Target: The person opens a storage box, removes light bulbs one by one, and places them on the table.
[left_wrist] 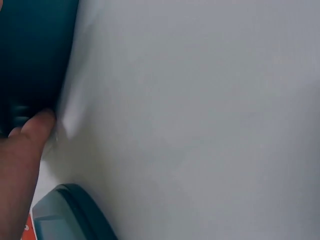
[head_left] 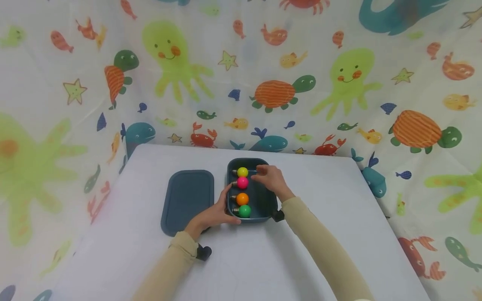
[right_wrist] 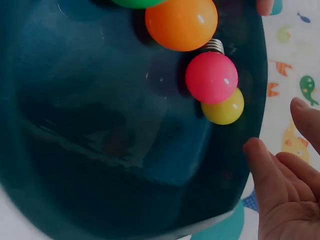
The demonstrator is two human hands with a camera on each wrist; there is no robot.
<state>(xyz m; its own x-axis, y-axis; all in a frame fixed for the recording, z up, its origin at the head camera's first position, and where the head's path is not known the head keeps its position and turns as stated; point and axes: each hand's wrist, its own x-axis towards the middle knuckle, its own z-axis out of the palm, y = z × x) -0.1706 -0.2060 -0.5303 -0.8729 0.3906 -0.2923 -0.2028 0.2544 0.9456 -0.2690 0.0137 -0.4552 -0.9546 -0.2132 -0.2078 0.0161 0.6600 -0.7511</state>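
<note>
A dark blue box [head_left: 263,202] stands on the table with small coloured bulbs lined up along its left wall. From back to front they are a yellow bulb [head_left: 243,172], a pink bulb [head_left: 243,182], an orange bulb [head_left: 242,199] and a green bulb [head_left: 245,211], their metal screw bases pointing left. My left hand [head_left: 211,214] grips the box at its front left corner, thumb along the front wall and fingers at the left side. Over the box's back right part hovers my right hand [head_left: 274,180], holding nothing, thumb and fingers apart in the right wrist view.
A dark blue lid [head_left: 188,200] lies flat on the white table [head_left: 324,188], left of the box. Behind the table hangs a curtain [head_left: 218,83] printed with sea animals. Each wrist carries a small black camera.
</note>
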